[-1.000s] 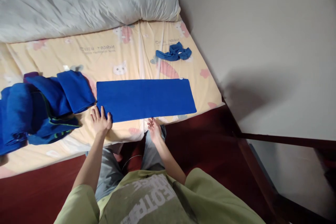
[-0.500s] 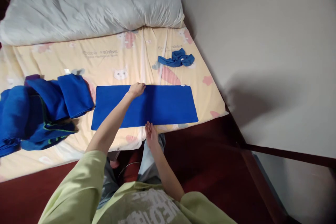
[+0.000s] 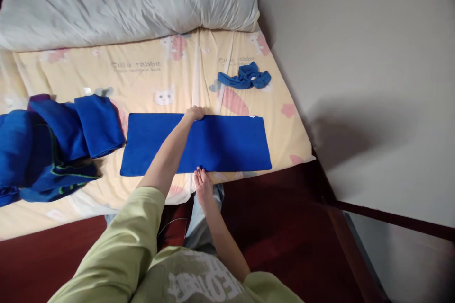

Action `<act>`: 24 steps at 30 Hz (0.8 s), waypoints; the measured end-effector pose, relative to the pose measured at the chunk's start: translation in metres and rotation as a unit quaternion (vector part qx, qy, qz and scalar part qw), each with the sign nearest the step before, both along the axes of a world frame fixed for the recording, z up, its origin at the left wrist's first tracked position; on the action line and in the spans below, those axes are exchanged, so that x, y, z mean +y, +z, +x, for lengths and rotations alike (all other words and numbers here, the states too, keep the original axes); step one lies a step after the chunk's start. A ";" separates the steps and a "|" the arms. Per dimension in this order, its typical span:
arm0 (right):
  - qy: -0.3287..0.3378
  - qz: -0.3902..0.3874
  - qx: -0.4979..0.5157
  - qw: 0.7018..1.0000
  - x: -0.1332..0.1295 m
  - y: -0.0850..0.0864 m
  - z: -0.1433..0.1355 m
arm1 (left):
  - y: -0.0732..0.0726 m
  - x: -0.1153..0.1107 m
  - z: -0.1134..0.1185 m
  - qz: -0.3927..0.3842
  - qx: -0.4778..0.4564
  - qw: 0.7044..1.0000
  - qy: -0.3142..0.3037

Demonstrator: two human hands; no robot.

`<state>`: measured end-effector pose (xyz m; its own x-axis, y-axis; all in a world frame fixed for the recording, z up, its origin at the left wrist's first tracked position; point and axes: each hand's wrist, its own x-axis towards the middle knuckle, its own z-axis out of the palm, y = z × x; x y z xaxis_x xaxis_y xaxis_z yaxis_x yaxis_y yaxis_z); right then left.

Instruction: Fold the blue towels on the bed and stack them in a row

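A blue folded cloth [image 3: 234,144] lies flat as a long rectangle across the bed, a small white tag at its far right edge. My left hand [image 3: 195,113] reaches over it, fingers bent round the middle of the far edge. At the near edge, my right hand [image 3: 204,187] has its palm partly turned up and its fingers stretched out, the tips touching the cloth. Close to the cloth's left end is a pile of blue fabric [image 3: 97,128], partly folded, with green trim on one piece.
A small twisted blue strip of fabric [image 3: 245,79] lies beyond the cloth on the patterned bed sheet [image 3: 138,92]. Along the back is a thick white quilt [image 3: 142,4]. A pale wall [image 3: 355,57] borders the bed on the right, and dark red floor [image 3: 270,218] shows below.
My left hand has slid a little to the right along the far edge. My right hand's fingers have drawn closer together at the near edge. The camera view has shifted slightly.
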<state>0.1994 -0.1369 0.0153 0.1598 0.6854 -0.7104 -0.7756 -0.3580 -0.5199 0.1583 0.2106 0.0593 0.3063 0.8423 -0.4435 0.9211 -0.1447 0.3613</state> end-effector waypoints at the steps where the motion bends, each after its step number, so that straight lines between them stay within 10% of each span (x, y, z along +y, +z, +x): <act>1: -0.007 -0.001 0.002 1.000 0.001 0.000 -0.001 | 0.001 0.000 0.001 -0.004 0.016 1.000 0.007; 24: -0.034 0.031 -0.052 0.998 -0.017 0.013 -0.018 | 0.015 -0.019 -0.017 0.088 -0.037 0.995 0.037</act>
<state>0.1814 -0.1537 0.0288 0.2779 0.7125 -0.6443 -0.7372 -0.2719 -0.6186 0.1417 0.1918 0.0747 0.2666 0.9263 -0.2662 0.9037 -0.1443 0.4031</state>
